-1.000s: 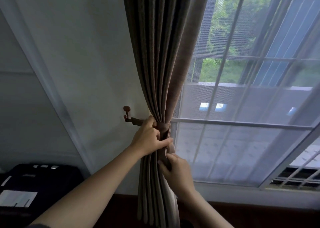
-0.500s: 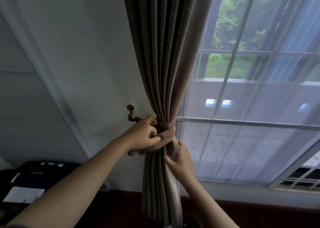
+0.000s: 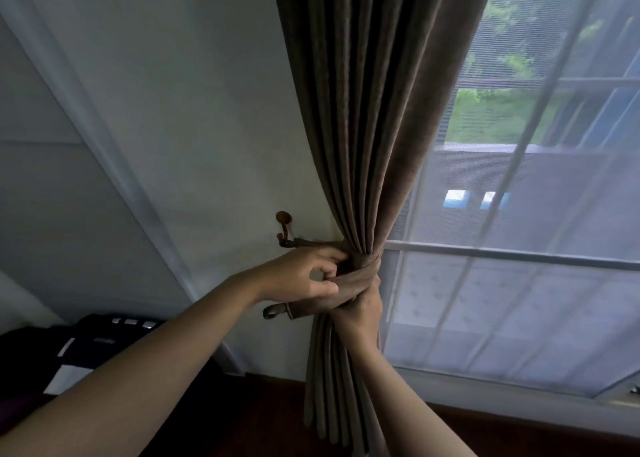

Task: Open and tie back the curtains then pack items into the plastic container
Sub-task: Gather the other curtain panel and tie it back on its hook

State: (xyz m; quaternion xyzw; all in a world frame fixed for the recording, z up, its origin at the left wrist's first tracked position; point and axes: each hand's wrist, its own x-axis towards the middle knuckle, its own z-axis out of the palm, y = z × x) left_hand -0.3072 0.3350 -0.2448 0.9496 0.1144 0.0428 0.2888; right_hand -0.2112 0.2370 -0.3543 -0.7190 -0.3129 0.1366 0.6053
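Note:
A brown curtain (image 3: 367, 117) hangs gathered into a bunch beside the window. A matching fabric tieback (image 3: 360, 276) wraps round the bunch at its narrowest point. One end runs to a dark wall hook (image 3: 284, 229); the free end with its loop (image 3: 273, 311) hangs below my left hand. My left hand (image 3: 304, 276) pinches the tieback at the left of the bunch. My right hand (image 3: 360, 312) grips the curtain and the band from below, its fingers partly hidden by the fabric.
A sheer white curtain (image 3: 519, 283) covers the window (image 3: 512, 255) at the right. A white wall (image 3: 173, 110) lies to the left. A black device with a white sheet (image 3: 90, 349) sits at the lower left. Dark floor runs along the bottom.
The tieback has been drawn round the curtain, its looped end now hanging at the left. My right hand rose from the lower folds to the band. The view moved closer.

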